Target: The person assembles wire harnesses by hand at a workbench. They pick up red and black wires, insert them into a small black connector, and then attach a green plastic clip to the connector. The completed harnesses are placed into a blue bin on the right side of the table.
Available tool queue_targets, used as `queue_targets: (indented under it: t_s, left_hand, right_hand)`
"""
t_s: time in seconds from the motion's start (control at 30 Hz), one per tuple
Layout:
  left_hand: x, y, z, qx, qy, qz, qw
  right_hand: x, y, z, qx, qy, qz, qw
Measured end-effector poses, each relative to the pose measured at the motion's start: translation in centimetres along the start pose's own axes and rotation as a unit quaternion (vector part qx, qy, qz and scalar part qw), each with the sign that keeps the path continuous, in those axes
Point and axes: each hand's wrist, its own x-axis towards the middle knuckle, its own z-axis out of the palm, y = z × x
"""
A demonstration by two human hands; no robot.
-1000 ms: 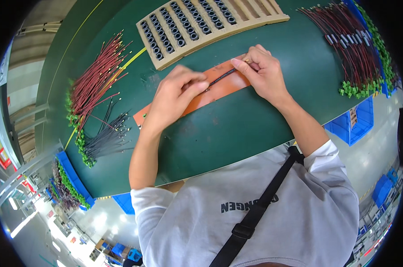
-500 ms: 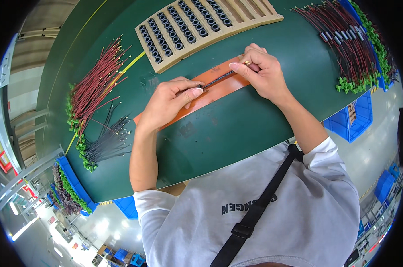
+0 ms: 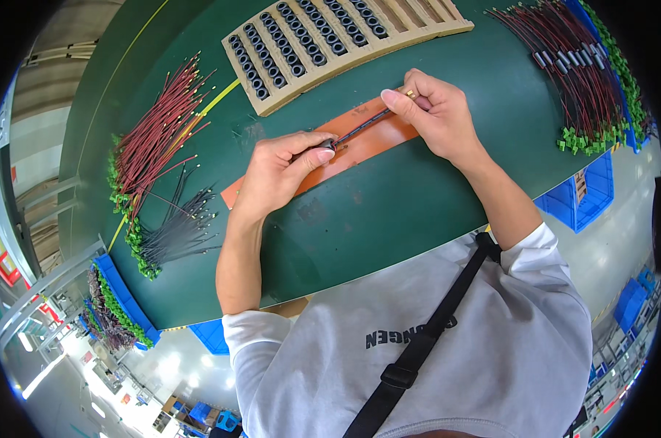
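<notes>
My left hand (image 3: 276, 168) is closed, thumb and fingers pinching a small black ferrite ring (image 3: 330, 144). Out of the ring a thin pair of red and black wires (image 3: 363, 125) runs up to my right hand (image 3: 440, 120). That hand is closed around the wires near their brass-coloured tips, which show at the fingers. Both hands are over an orange strip (image 3: 378, 148) lying on the green table (image 3: 389, 212). What my left fingers hold behind the ring is hidden.
Beyond the hands stands a tan tray (image 3: 360, 69) with rows of black rings. At left lie red wires (image 3: 151, 139) and black wires (image 3: 177, 230) with green connectors. Finished-looking wire bundles with dark cylinders (image 3: 564, 62) lie at far right. Blue bins (image 3: 601, 191) flank the table.
My right hand has shifted slightly right and turned a little. The wires still run between the hands, and the left hand keeps its pinch on the ring.
</notes>
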Motion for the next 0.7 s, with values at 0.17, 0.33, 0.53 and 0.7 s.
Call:
queue_targets:
  t_s: [0.17,0.33,0.53,0.7]
  left_hand:
    - [-0.3,-0.1,-0.5,-0.027,-0.022,0.0,0.999]
    - [-1.4,-0.2,0.4,-0.022,0.01,0.004,1.0]
    - [-1.8,0.2,1.0,-0.018,0.034,0.025,0.999]
    - [-2.1,-0.3,1.1,-0.004,0.024,0.047,0.999]
  right_hand:
    - [0.2,0.3,0.0,0.023,-0.008,0.015,1.0]
    - [0.1,0.1,0.2,0.027,-0.011,0.031,0.999]
    - [0.1,0.1,0.3,0.029,-0.007,0.018,0.999]
    - [0.2,0.1,0.0,0.014,-0.029,0.032,0.999]
